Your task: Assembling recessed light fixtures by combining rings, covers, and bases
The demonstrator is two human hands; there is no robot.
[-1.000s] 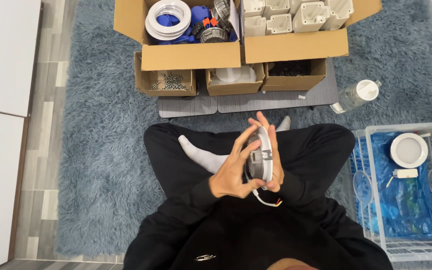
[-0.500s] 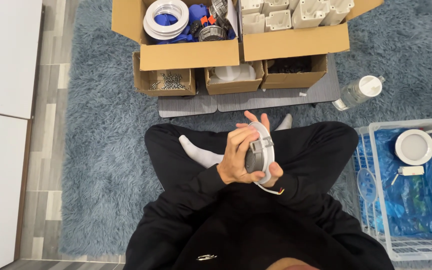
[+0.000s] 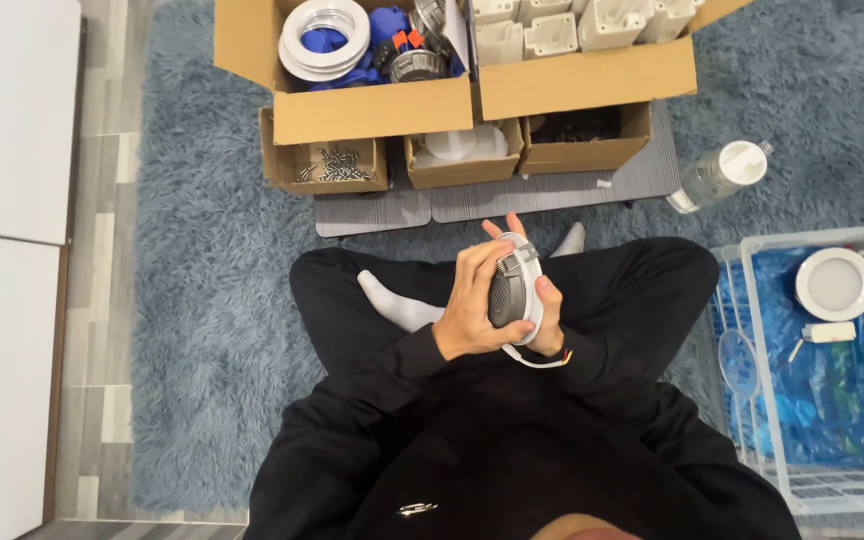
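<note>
I sit cross-legged on a blue-grey shaggy rug and hold a round recessed lamp [image 3: 512, 295] on edge above my lap. It has a grey ribbed back, a white rim and a metal spring clip at its top. My left hand [image 3: 472, 305] wraps over the grey back with the fingers curled across it. My right hand [image 3: 549, 322] supports the white rim from the other side, mostly hidden behind the lamp. A short white wire with coloured ends [image 3: 542, 360] hangs under the lamp by my wrist.
Cardboard boxes stand ahead: white rings and blue parts [image 3: 327, 35], white housings [image 3: 572, 25], screws [image 3: 332, 165], white discs [image 3: 462, 145], dark parts [image 3: 582, 125]. A plastic bottle [image 3: 722, 175] lies at right. A white wire basket [image 3: 752, 400] holds a finished lamp [image 3: 835, 283] on blue plastic.
My left fingers have closed further over the lamp's grey back, and both hands with the lamp have shifted slightly lower and nearer to my body.
</note>
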